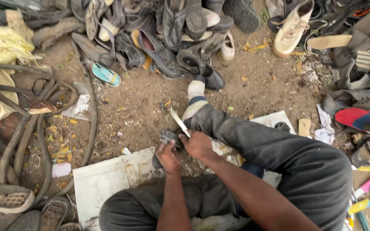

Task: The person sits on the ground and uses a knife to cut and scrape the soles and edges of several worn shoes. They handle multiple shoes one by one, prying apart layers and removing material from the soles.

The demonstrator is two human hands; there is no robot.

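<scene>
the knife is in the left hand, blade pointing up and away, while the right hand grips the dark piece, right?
Not quite: the hands are swapped. In the head view the right hand holds the knife, blade pointing up and away, and the left hand grips the dark piece.

An open-air cobbler's spot on bare dirt ground [253, 85]: a heap of worn shoes [172, 38] along the top, loose soles [5, 199] at lower left, coils of rubber strips [35, 128] (cut tyre or tubing, perhaps), and a white board [108, 182] serving as the seat.
</scene>
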